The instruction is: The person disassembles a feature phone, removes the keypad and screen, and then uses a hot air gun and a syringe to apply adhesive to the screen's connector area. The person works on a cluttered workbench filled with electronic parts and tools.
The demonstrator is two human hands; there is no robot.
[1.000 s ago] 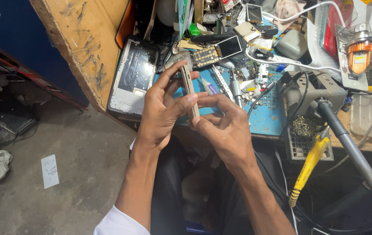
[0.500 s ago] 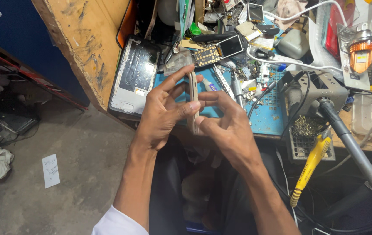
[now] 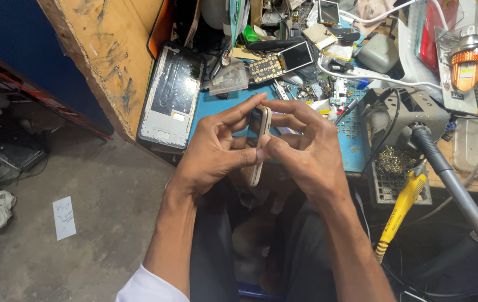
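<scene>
Hands meet over the front edge of the blue work mat (image 3: 216, 106) in the head view. Left hand (image 3: 213, 154) and right hand (image 3: 306, 151) both pinch a thin gold smartphone (image 3: 259, 142), held on edge between thumbs and fingertips. Its body looks not yet separated, so I judge the opening is only starting. A bare phone frame (image 3: 172, 98) lies just beside, a yellow-handled tool (image 3: 398, 215) further right.
</scene>
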